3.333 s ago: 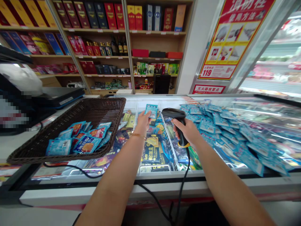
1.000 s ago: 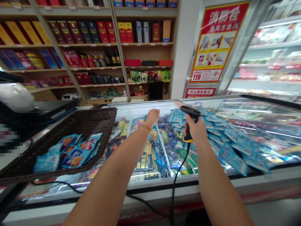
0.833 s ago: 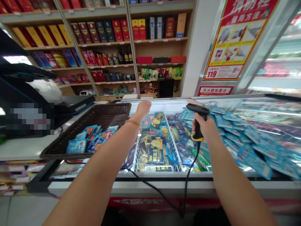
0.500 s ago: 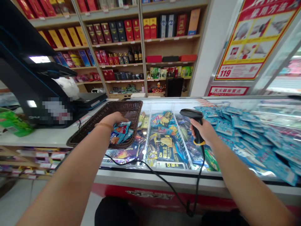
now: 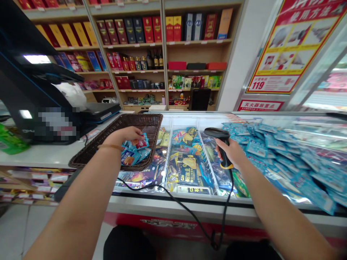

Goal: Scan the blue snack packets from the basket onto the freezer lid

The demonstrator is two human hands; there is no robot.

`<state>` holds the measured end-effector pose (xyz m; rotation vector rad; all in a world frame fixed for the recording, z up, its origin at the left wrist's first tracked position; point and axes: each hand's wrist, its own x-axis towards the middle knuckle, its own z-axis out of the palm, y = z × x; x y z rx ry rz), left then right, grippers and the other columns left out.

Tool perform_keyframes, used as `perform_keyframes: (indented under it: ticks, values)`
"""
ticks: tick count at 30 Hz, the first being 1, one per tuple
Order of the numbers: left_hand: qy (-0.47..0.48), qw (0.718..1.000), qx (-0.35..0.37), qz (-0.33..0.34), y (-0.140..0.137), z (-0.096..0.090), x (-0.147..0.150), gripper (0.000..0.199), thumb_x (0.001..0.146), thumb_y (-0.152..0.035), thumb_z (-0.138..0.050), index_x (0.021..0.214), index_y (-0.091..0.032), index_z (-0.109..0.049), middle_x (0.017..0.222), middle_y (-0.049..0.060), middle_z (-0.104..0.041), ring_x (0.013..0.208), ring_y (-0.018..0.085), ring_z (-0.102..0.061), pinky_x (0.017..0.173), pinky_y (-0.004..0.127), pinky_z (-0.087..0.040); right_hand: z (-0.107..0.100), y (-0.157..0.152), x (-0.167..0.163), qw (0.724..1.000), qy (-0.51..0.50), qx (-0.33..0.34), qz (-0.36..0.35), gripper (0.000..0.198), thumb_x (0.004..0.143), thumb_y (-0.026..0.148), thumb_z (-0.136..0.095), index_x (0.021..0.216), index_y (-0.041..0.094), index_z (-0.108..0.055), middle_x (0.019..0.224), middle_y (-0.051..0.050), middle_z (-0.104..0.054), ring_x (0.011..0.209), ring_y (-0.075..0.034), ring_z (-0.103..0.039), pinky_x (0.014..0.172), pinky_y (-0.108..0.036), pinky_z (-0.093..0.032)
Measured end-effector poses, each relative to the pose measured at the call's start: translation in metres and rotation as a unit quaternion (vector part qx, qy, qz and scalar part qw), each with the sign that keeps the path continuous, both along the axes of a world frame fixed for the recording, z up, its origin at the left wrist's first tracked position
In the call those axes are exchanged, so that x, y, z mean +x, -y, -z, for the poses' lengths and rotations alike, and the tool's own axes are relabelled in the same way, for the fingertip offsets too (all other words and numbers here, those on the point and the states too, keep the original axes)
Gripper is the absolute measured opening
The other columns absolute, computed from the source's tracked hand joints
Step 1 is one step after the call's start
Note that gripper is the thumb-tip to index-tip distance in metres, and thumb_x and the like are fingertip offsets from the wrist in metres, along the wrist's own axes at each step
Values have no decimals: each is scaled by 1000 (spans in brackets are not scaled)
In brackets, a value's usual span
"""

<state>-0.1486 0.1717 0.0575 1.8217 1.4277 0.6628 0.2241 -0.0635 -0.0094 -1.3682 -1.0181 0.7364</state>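
My left hand (image 5: 127, 135) is over the brown wicker basket (image 5: 114, 127), fingers pinched on the upper edge of a small red-and-blue snack packet (image 5: 142, 142). Beneath it lie several more blue packets (image 5: 129, 157), partly covered by my wrist and the pinched one. In my right hand (image 5: 230, 151) is a black barcode scanner (image 5: 218, 133), gripped by its handle above the freezer. Its head points left, toward the basket. A black cable (image 5: 181, 203) hangs from the handle, loops low in front of the freezer and runs up to the left.
The glass-topped freezer (image 5: 187, 198) holds bagged goods in wire compartments. A heap of blue packets (image 5: 284, 155) covers its right side. At left, a black scale machine (image 5: 40, 94) and a green package (image 5: 12, 141) stand on the white counter (image 5: 51, 155). Shelves of boxes (image 5: 130, 30) line the back.
My left fingers have drawn together on the red-and-blue packet, which sits a little higher. The scanner stays in my right hand above the freezer. The view has shifted slightly.
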Motion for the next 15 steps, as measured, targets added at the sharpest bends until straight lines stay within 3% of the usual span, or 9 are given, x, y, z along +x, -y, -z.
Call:
perform_keyframes:
  ticks: [3,5,7,11,15]
  values:
    - [5,995,103,9,9,-22,14,22,57,-31,-81,63,-20,-63,56,1,-62,58,17,-58,59,25,-46,0,-1,2,1000,-3,-2,6,43,76,58,-75,76,21,-53,56,2,-60,39,-12,-52,36,-26,-44]
    - [64,978,197,-9,19,-40,30,20,65,-32,-78,71,-18,-64,63,1,-64,65,16,-60,63,23,-47,0,-1,2,1000,-8,-2,14,43,76,58,-75,76,21,-52,56,2,-60,39,-12,-52,36,-25,-44]
    - [143,964,224,-13,31,-56,53,18,72,-30,-75,79,-18,-63,67,0,-63,68,14,-62,64,21,-46,-2,0,3,1000,-18,4,24,44,74,58,-77,76,21,-52,56,2,-60,39,-12,-52,35,-25,-43]
    - [313,943,111,31,57,-72,116,19,84,-32,-70,93,-20,-59,69,-2,-60,67,11,-64,60,17,-44,-10,4,3,999,-38,11,35,45,74,58,-76,73,21,-52,51,2,-57,36,-11,-50,34,-24,-41]
    - [439,892,-83,72,73,-53,176,29,89,-48,-64,91,-19,-58,69,2,-61,65,15,-65,54,21,-45,-13,5,5,997,-56,22,47,44,74,58,-75,74,21,-51,51,3,-57,36,-10,-49,34,-23,-40]
